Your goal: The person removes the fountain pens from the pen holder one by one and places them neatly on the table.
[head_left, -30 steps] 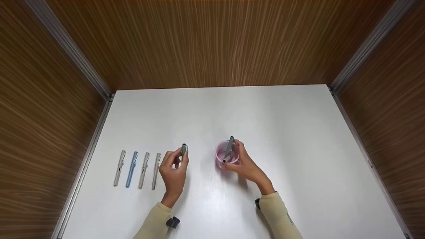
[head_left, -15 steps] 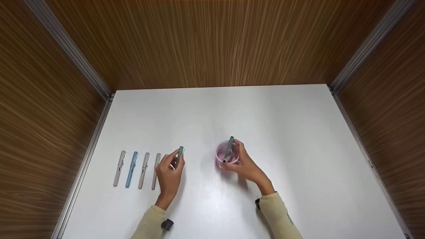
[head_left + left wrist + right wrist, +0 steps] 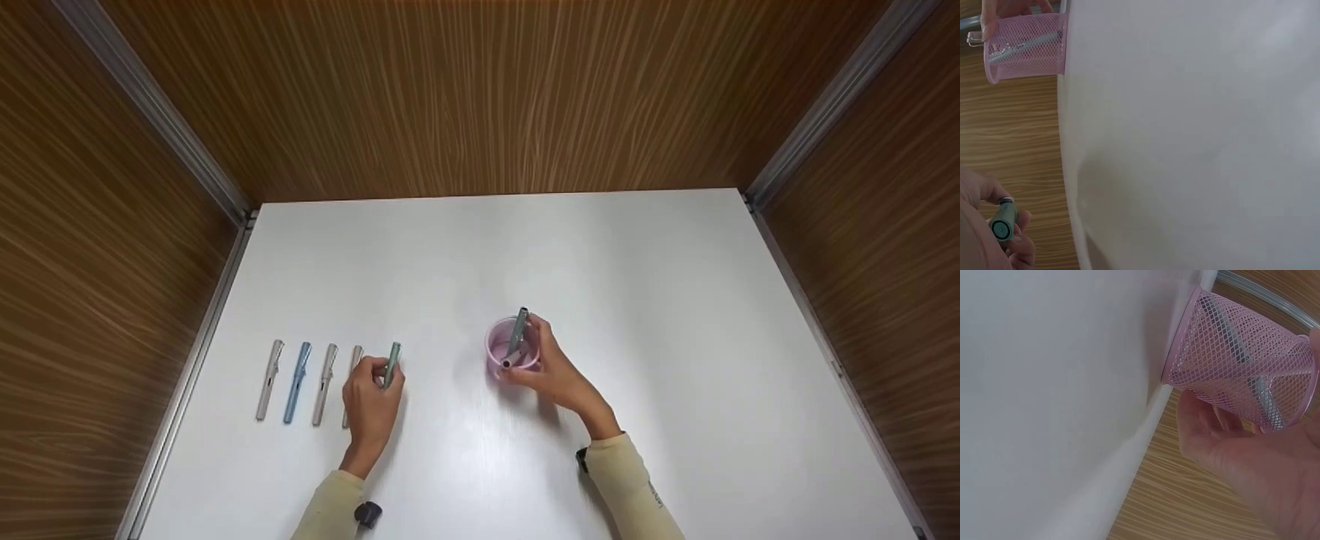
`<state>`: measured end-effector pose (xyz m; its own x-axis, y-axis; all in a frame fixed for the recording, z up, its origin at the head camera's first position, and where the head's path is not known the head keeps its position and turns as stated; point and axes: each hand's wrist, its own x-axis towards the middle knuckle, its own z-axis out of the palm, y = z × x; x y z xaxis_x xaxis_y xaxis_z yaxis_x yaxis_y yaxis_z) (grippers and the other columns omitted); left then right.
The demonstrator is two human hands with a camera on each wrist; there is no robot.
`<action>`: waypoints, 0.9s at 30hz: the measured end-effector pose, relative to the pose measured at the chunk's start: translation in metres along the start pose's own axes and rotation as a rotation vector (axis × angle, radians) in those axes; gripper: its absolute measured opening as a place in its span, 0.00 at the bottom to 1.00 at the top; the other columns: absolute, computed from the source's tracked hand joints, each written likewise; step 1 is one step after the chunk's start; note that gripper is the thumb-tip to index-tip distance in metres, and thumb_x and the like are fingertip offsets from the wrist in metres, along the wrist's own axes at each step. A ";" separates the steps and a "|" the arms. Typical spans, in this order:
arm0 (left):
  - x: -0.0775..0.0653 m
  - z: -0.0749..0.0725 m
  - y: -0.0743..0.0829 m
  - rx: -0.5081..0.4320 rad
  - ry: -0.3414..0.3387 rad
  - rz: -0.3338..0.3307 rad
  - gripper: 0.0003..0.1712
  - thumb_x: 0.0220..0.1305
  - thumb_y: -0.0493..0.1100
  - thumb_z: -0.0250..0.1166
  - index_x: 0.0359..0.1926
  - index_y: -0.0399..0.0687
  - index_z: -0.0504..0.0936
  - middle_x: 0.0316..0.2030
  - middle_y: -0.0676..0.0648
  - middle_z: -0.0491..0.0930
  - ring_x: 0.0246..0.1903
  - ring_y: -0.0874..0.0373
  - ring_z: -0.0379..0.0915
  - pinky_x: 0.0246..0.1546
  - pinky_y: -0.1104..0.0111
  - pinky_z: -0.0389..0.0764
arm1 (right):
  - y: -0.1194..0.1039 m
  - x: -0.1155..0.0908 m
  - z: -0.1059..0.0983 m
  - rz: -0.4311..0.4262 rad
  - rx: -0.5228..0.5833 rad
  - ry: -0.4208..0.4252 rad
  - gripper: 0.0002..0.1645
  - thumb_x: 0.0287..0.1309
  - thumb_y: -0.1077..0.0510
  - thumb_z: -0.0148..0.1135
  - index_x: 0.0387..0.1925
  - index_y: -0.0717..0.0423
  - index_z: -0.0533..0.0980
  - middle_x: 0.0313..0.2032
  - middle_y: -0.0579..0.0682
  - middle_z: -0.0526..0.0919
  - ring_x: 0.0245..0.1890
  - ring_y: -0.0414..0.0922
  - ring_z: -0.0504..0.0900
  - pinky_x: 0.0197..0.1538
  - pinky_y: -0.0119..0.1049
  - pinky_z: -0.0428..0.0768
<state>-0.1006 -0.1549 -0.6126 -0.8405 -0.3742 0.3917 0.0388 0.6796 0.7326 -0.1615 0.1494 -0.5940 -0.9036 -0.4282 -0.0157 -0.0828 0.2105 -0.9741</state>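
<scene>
My left hand [image 3: 373,401] pinches a green pen [image 3: 392,360] just right of a row of pens; its lower part is hidden in the fingers. The left wrist view shows one round end of that pen [image 3: 1002,228] facing the camera. My right hand [image 3: 559,375] is wrapped round the right side of a pink mesh pen holder [image 3: 491,361], its thumb near the rim. Inside lean a grey-green pen [image 3: 517,334] and a paler pen [image 3: 513,360]. Through the mesh in the right wrist view, a grey pen [image 3: 1235,340] lies slanted across the holder [image 3: 1207,377].
Lined up at the left on the white table [image 3: 637,277] are a pale pen [image 3: 270,379], a blue pen [image 3: 298,382], another pale pen [image 3: 325,385] and one partly behind the left hand [image 3: 356,352]. Wood-grain panels [image 3: 480,97] enclose the back and sides.
My left hand has moved left and a little toward the body with the green pen, which now tilts and overlaps less of the gap to the row. The right hand and pen holder stay put.
</scene>
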 end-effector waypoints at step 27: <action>0.016 -0.002 -0.018 0.238 -0.172 -0.160 0.10 0.61 0.38 0.70 0.37 0.34 0.81 0.33 0.38 0.80 0.35 0.43 0.80 0.35 0.52 0.80 | -0.038 -0.012 -0.003 0.013 0.018 -0.012 0.58 0.57 0.62 0.75 0.78 0.61 0.47 0.76 0.67 0.58 0.76 0.63 0.58 0.75 0.63 0.56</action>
<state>-0.1136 -0.1744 -0.6184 -0.9052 -0.3905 0.1677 -0.2117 0.7564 0.6189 -0.1489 0.1490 -0.5562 -0.8994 -0.4360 -0.0315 -0.0629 0.2002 -0.9777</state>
